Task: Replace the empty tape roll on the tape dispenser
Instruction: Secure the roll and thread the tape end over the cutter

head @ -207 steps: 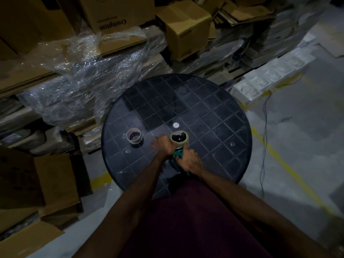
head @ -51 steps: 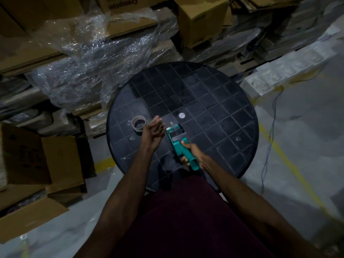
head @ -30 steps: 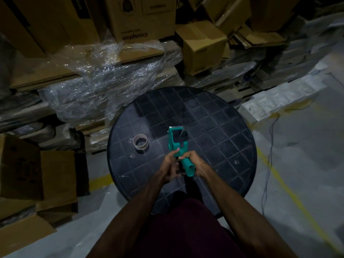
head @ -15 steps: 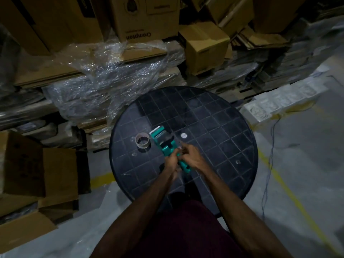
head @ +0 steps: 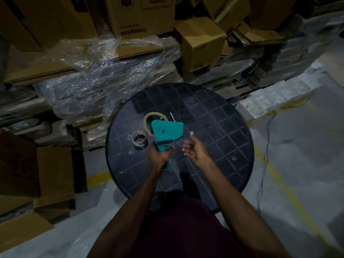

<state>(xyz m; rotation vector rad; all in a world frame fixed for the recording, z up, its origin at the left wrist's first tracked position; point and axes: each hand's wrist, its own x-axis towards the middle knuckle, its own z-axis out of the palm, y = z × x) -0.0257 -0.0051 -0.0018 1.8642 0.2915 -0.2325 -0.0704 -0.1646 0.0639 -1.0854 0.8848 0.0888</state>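
Observation:
My left hand (head: pixel 159 156) grips the handle of the teal tape dispenser (head: pixel 167 131), held upright above the round black table (head: pixel 219 127), flat side plate facing me. A yellowish tape roll (head: pixel 149 117) sits on the dispenser, sticking out behind its upper left edge. To the right, my right hand (head: pixel 195 150) hovers open, palm up, touching nothing. The empty cardboard tape core (head: pixel 139 138) stands on the table just left of the dispenser.
Stacked cardboard boxes (head: pixel 202 41) and crumpled clear plastic wrap (head: pixel 104 79) crowd the far side of the table. More boxes (head: pixel 37 175) stand on the floor at left. A thin cable (head: pixel 265 157) and a yellow floor line (head: pixel 290 194) run at right.
The dispenser has been lifted upright from its tilted position near the table, and now only my left hand holds it. My right hand let go and opened beside it.

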